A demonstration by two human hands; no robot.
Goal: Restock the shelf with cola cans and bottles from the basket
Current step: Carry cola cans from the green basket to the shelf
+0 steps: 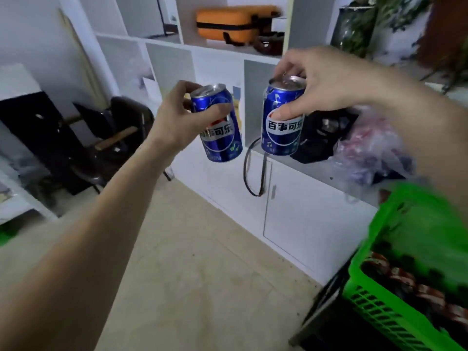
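1. A person's two bare hands each hold a blue cola can in the air in front of a white shelf (228, 50).
2. The left hand (174, 117) grips the left can (219, 127) round its upper half, thumb across the front and fingers curled behind. This can leans, its top tipped to the left.
3. The right hand (321, 82) holds the right can (282, 120) from above, thumb pressed on the front and fingers hooked over the rim. This can hangs nearly upright, just before an open compartment of the shelf.
4. The cans are apart and do not touch.
5. Both cans are smooth, glossy metal cylinders with silver tops and printed labels. They look sealed, so probably fairly heavy for their size, stiff, and a little slippery; a grip round the middle of the body seems safest, since a drop could dent them.
6. A green plastic basket (367, 259) with slotted walls sits at lower right, with more drinks inside, blurred.
7. On the shelf are an orange case (235, 22), above, and a crinkled plastic bag (372, 145), to the right.
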